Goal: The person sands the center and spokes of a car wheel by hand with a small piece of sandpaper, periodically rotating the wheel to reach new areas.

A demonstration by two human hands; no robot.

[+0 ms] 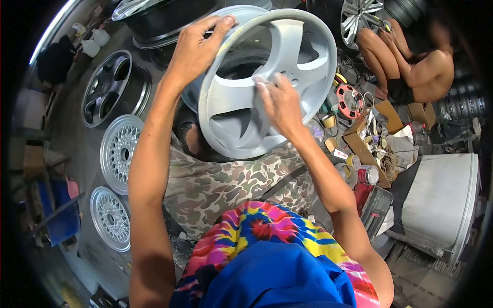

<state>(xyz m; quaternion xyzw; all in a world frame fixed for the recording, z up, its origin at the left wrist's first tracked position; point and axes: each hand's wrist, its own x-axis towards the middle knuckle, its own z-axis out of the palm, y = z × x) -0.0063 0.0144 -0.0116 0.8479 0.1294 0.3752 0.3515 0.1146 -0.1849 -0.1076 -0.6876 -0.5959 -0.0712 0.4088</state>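
Observation:
A grey five-spoke wheel rim (224,95) stands tilted in front of me, above my camouflage-covered lap. My left hand (197,49) is closed on its upper left edge, with the thumb stretched along the lip. On the face of the rim, near the hub, my right hand (280,102) presses against a spoke. Its fingers are bent close together and partly smeared by motion. Whatever may lie under those fingertips is hidden. Pale, uneven patches mark the rim's surface and outer lip.
Several other rims lie on the left, among them a mesh rim (110,219) and a dark spoked rim (107,88). Cardboard boxes (359,149), cans and a white bucket (436,190) crowd the right. A co-worker (421,77) sits at the upper right with another rim (359,20).

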